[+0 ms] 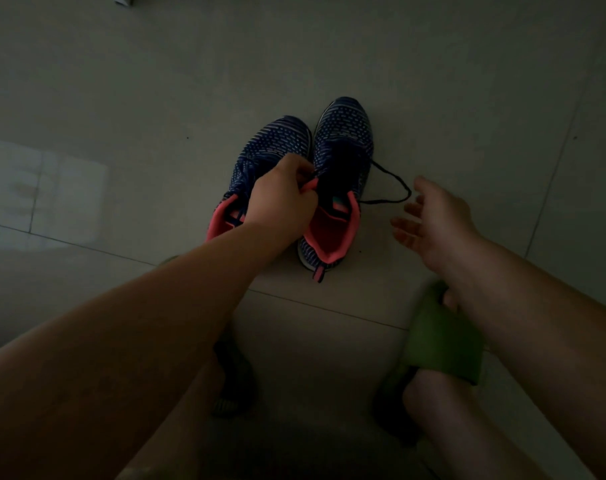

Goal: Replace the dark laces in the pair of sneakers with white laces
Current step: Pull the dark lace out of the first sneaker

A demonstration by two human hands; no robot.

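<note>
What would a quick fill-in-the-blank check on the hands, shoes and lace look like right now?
1. The left hand pinches the pink ____ of the right sneaker.
2. The right hand is open and holds ____.
3. The dark lace loops onto the floor on the ____ side of the pair.

Missing words: collar; nothing; right

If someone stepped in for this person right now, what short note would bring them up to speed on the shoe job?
Left hand: pinching the pink collar edge of the right sneaker, steadying it.
Right hand: open, empty, hovering beside that sneaker.
Things: both sneakers stand side by side on the tiled floor. A dark lace trails loose from the right sneaker onto the floor. The left sneaker looks still laced, though it is dim.
Done: right sneaker's lace loosened.
Left: pull out both dark laces, thread white ones; no white laces in view.
</note>
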